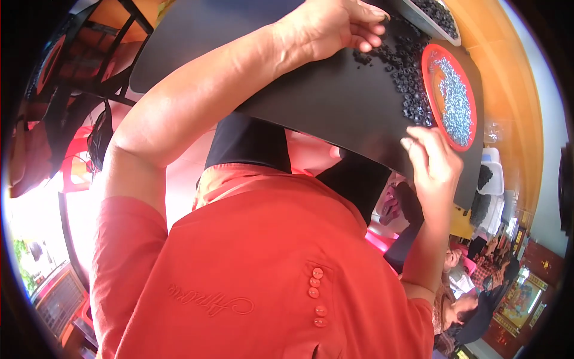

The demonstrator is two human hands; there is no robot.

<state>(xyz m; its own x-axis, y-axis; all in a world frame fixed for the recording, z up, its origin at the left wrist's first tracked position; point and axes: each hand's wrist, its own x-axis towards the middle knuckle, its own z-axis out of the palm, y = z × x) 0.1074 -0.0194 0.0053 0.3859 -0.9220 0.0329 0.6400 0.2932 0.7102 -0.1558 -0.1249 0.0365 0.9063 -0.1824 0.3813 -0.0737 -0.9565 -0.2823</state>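
Observation:
At the far edge of the view my left hand (335,29) is over the dark table (335,96). Its thumb and forefinger pinch a small black part (386,18), while the other fingers curl loosely. Loose small black ring-shaped parts (409,84) lie in a spread pile to the right of that hand. Beside the pile stands a red-rimmed plate (427,69) with many tiny silvery metal pieces (455,107) in it. My right hand (435,158) is just below the plate, near the table's edge. Its fingers are drawn together, and whatever they hold is too small to make out.
A white tray (459,40) of black parts stands at the far right. Farther right is a white plastic container (491,179) with more dark parts. Other people (463,308) sit at the lower right. A dark-framed piece of furniture (113,54) is at the left.

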